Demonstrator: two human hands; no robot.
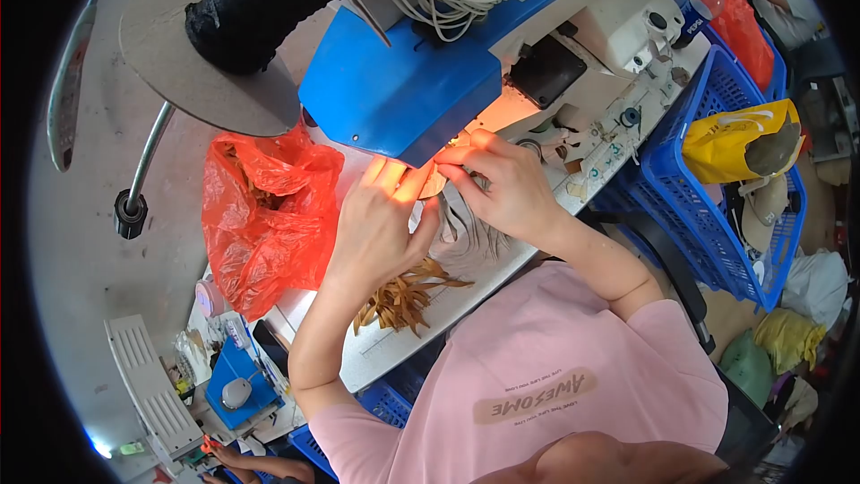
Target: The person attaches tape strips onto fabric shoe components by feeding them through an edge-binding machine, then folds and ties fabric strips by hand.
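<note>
A blue sewing machine head (403,81) hangs over both hands, with a warm lamp glow beneath it. My left hand (372,220) lies with its fingers stretched forward under the head and its thumb apart; the fingertips are partly hidden. Between the hands is a small tan piece (434,185), which the left index finger seems to touch. My right hand (506,184) pinches the edge of this piece with thumb and index finger. Beneath the hands lie a bunch of brown strips (403,300) and a bundle of grey-white strips (470,231).
A red plastic bag (269,224) stands left on the white table (466,285). Above it is a black thread spool (260,9). Blue baskets (658,188) stand at the right, holding a yellow bag (739,143). Another person's arm (260,463) shows at lower left.
</note>
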